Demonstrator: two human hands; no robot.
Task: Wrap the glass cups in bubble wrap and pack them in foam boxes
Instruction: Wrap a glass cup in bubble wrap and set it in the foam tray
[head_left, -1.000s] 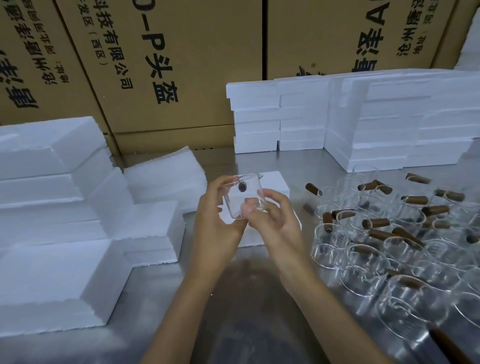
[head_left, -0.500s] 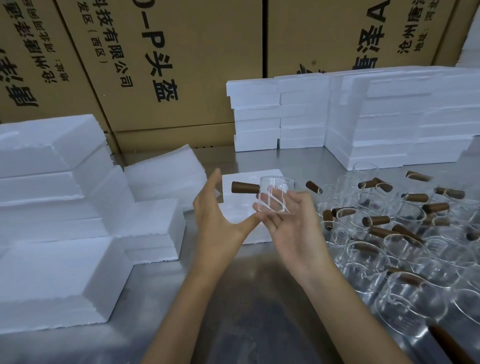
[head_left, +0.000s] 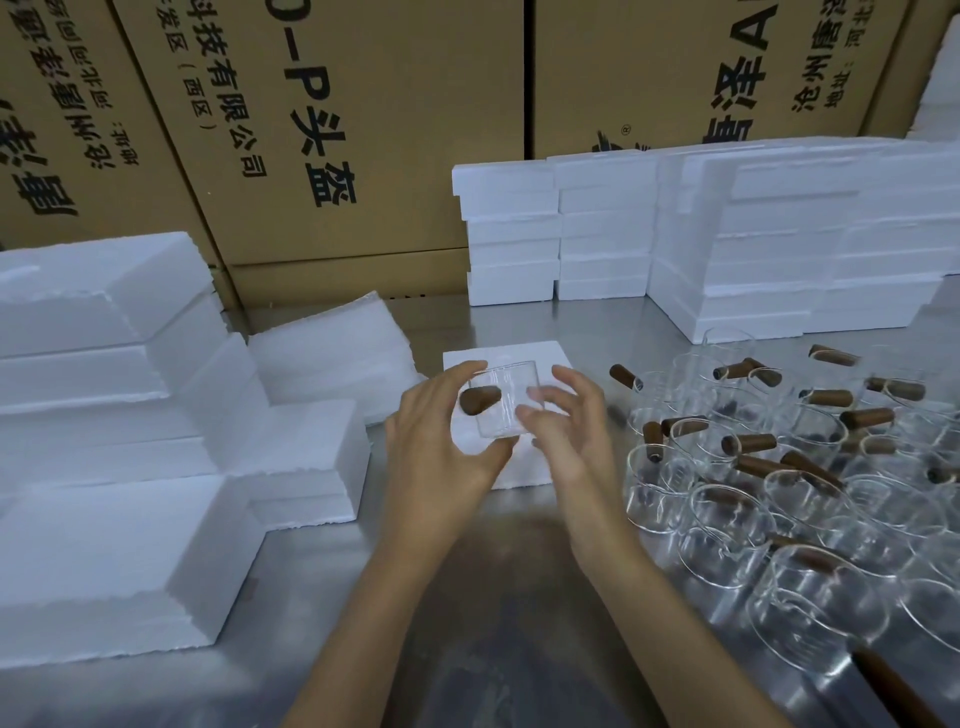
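— While the clear glass cup with the brown wooden handle (head_left: 501, 400) hangs between both hands above the white foam box half (head_left: 511, 467), which way does it lie?

— On its side, handle pointing left toward the left hand (head_left: 441, 447), which cradles it with curled fingers. The right hand (head_left: 563, 441) is spread — fingertips only just beside the glass.
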